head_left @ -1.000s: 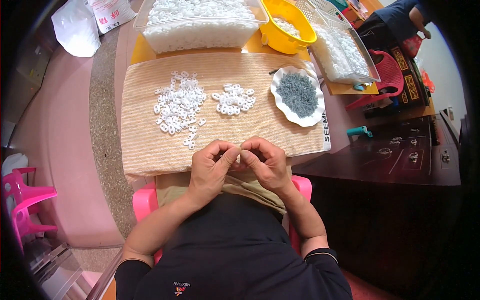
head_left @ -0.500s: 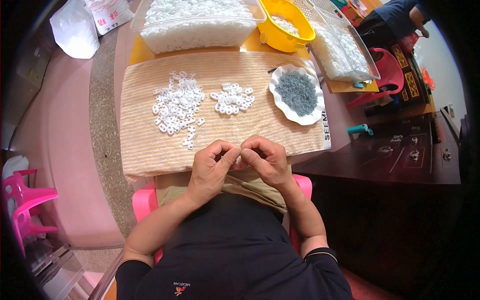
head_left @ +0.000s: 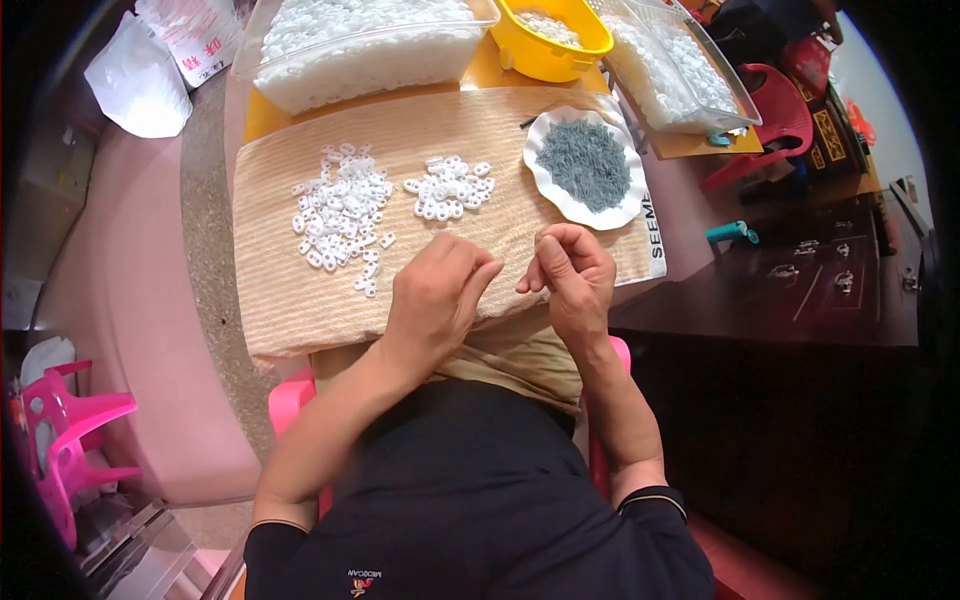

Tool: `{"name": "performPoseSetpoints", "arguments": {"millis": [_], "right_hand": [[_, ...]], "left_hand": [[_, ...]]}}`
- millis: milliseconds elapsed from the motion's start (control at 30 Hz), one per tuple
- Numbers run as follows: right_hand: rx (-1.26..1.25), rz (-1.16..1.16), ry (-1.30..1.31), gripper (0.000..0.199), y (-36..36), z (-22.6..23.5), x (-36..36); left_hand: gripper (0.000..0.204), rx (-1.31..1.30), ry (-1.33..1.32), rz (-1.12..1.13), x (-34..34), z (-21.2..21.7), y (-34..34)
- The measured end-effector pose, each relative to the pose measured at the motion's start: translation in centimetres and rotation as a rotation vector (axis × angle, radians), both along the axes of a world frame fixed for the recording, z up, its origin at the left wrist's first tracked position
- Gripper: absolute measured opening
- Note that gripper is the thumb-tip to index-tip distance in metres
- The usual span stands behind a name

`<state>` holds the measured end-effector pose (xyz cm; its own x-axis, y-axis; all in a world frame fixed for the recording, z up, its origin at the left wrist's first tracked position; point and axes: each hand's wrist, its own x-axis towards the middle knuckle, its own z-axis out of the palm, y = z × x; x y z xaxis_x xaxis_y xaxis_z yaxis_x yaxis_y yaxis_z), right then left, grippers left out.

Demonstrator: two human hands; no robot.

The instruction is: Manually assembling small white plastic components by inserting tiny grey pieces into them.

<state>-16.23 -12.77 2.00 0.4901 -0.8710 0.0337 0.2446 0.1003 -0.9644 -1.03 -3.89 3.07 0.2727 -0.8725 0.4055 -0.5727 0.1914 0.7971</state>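
My left hand (head_left: pixel 432 298) hovers over the near part of the striped towel (head_left: pixel 275 290), thumb and fingertips pressed together. What they hold, if anything, is hidden. To its right, my right hand (head_left: pixel 574 280) is closed in a pinch, its thumb against the index finger; anything between them is too small to make out. A larger pile of small white two-holed plastic pieces (head_left: pixel 342 205) lies beyond and left of my left hand. A smaller pile of similar pieces (head_left: pixel 448 187) sits in the middle. Beyond my right hand stands a white scalloped plate (head_left: pixel 632 208) heaped with small grey-blue pieces (head_left: pixel 585 165).
Along the far side stand a clear tub of white pieces (head_left: pixel 370 65), a yellow basin (head_left: pixel 550 62) and a divided clear bin (head_left: pixel 690 120). White sacks (head_left: pixel 140 90) rest at the far left. Pink stools (head_left: pixel 85 410) and a dark cabinet (head_left: pixel 770 290) flank me. Another person stands far right.
My hands were together at the fingertips near my lap; they have parted and moved up over the towel, the right one further right. The view has shifted slightly.
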Motion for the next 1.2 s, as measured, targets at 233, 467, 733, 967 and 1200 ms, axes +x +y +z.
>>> {"name": "performPoseSetpoints", "arguments": {"millis": [233,467,733,967,1200], "right_hand": [[0.0,-0.046,-0.05,0.015,-0.4,-0.4,-0.5],[-0.001,-0.076,-0.054,0.014,-1.1,-0.7,-0.8],[0.003,-0.101,-0.051,0.014,-1.6,-1.1,-0.7],[0.023,-0.077,-0.014,0.014,-1.1,-1.2,-0.4],[-0.002,0.017,0.123,0.012,-0.7,-1.7,-0.4]], "left_hand": [[0.002,-0.079,-0.444,-0.06,0.7,-1.7,-4.4],[0.003,-0.005,-0.778,-0.074,0.8,-1.8,-5.9],[0.012,-0.022,-0.414,-0.069,1.8,-2.2,-4.2],[0.015,0.028,-0.084,0.026,2.1,-2.4,-2.1],[0.013,0.304,0.885,0.016,1.7,-1.8,-0.6]]}}
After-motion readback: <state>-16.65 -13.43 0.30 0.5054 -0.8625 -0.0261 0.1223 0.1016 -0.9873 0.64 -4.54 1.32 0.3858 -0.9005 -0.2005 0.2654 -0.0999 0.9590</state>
